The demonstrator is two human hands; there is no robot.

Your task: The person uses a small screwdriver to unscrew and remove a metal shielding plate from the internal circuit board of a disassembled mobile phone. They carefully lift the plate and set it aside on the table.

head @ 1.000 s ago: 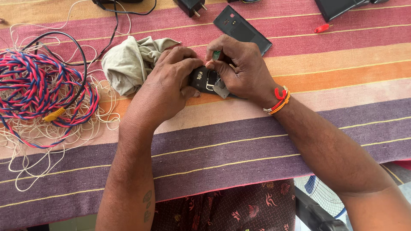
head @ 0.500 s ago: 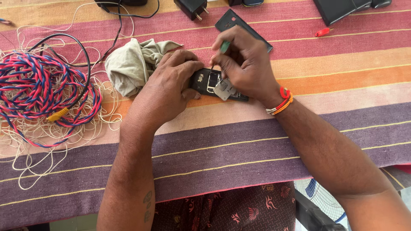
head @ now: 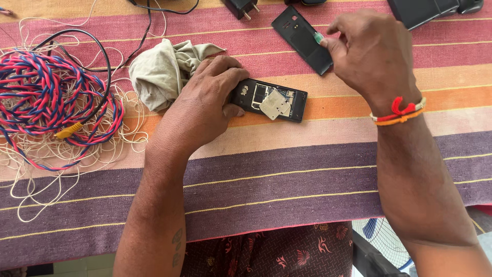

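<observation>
A striped cloth in purple, orange, pink and mustard bands covers the work surface. The left hand lies palm down on the left end of an opened phone, its fingers pressing that end to the cloth; the phone lies flat, back uppermost, with a small silvery plate resting tilted on its exposed inside. The right hand is raised to the far right of the phone and apart from it, fingers curled shut around a small green-tipped tool pinched at the thumb. Just beside that tool lies a black back cover. A crumpled beige rag sits just left of the left hand (touching the fingers). Further left sprawls a tangle of red and blue wire over thin white thread. A black charger plug lies at the far edge.
</observation>
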